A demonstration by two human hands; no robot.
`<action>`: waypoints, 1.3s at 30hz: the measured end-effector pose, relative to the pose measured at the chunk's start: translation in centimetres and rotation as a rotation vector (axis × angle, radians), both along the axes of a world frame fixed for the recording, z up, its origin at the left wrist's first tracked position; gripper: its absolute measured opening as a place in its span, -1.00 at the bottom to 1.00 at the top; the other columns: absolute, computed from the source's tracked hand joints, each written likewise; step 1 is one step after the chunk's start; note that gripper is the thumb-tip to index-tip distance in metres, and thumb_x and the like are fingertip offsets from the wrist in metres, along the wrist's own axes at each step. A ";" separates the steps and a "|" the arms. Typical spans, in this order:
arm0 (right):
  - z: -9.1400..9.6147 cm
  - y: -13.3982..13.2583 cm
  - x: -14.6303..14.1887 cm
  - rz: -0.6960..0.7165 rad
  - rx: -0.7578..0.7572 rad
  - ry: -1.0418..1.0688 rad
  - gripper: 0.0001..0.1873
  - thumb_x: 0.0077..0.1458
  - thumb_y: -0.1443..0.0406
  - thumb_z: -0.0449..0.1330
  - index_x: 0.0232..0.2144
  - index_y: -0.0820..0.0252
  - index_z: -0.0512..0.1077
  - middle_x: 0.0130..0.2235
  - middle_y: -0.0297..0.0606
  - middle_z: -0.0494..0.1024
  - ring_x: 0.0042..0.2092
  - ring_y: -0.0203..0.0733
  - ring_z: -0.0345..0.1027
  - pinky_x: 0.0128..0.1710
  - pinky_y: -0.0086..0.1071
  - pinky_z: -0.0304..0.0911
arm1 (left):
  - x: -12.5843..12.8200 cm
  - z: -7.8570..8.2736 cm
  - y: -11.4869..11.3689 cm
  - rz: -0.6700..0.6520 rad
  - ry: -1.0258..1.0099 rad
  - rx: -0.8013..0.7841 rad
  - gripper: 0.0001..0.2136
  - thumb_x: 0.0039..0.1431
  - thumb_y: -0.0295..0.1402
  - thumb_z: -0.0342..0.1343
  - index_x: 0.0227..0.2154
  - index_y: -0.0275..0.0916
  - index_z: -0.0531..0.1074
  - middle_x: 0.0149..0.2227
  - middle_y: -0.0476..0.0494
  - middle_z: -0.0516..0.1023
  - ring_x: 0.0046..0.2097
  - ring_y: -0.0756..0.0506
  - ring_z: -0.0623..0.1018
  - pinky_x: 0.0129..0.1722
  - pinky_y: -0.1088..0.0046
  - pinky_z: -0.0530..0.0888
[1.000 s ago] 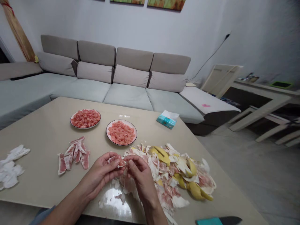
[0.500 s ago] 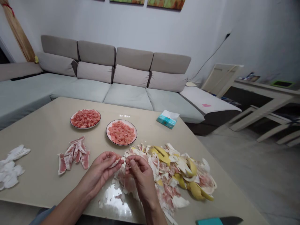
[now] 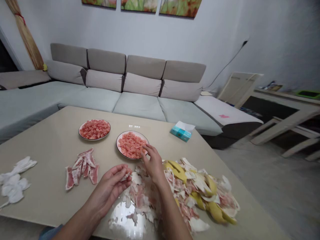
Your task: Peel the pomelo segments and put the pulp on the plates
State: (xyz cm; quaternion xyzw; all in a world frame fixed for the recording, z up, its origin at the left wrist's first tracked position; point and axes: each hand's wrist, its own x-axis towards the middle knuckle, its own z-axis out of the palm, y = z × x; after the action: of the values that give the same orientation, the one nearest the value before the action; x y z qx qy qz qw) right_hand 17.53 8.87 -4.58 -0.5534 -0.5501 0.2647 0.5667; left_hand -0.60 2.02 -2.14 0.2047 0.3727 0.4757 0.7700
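My left hand (image 3: 113, 183) is closed on a small piece of pink pomelo segment (image 3: 127, 173), mostly hidden by the fingers. Over the right rim of the nearer plate (image 3: 126, 156), my right hand (image 3: 153, 163) reaches with its fingers slightly apart, the tips at the pulp. Loose pink pomelo pulp (image 3: 130, 144) covers that plate. Unpeeled pomelo segments (image 3: 85, 166), with whitish membrane on them, lie in a pile left of my left hand. Torn membrane scraps (image 3: 141, 196) are spread on the table beneath and between my hands.
Farther back left stands a second plate of pomelo pulp (image 3: 94, 129). Yellow pomelo peels (image 3: 200, 200) and membranes are heaped at the right. A blue tissue pack (image 3: 181, 133) lies near the table's far edge, crumpled white tissues (image 3: 16, 181) at the left. Behind the table (image 3: 50, 146) is a sofa (image 3: 140, 103).
My right hand has moved away from the left, forward to the nearer plate, and its fingers have loosened. My left hand keeps its piece. The view has tilted up slightly; the knife has left it.
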 end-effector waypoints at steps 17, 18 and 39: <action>2.7 -10.2 -3.3 0.196 -0.233 0.118 -0.74 0.02 0.12 0.28 -0.34 0.19 0.52 -0.36 -0.21 0.55 -0.33 -0.15 0.39 -0.36 -0.37 0.30 | 0.3 0.7 -1.0 -0.089 0.275 0.332 -0.76 -0.04 -0.30 0.31 -0.29 -0.27 0.53 -0.26 -0.17 0.59 -0.16 -0.14 0.55 -0.15 0.40 0.46; 2.6 -10.2 -3.2 0.208 -0.247 0.145 -0.73 0.01 0.11 0.28 -0.36 0.21 0.52 -0.38 -0.21 0.54 -0.36 -0.16 0.38 -0.39 -0.38 0.29 | 0.3 0.8 -1.0 -0.089 0.308 0.341 -0.76 -0.05 -0.30 0.32 -0.30 -0.27 0.54 -0.26 -0.17 0.60 -0.17 -0.14 0.54 -0.16 0.41 0.45; 1.8 -9.7 -3.1 0.292 -0.366 0.495 -0.62 -0.18 0.05 0.38 -0.54 0.25 0.46 -0.63 -0.38 0.44 -0.66 -0.40 0.20 -0.65 -0.51 0.20 | 0.0 0.6 -0.4 -0.132 0.470 0.471 -0.84 -0.04 -0.34 0.29 -0.36 -0.26 0.52 -0.32 -0.13 0.57 -0.24 -0.12 0.52 -0.20 0.45 0.42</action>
State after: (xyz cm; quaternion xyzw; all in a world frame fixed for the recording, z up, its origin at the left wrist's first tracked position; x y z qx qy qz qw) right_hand 14.48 -0.87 -2.75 -0.4805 -0.4125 0.5636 0.5304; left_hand -0.60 1.61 -1.52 0.5047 0.4059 0.4377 0.6237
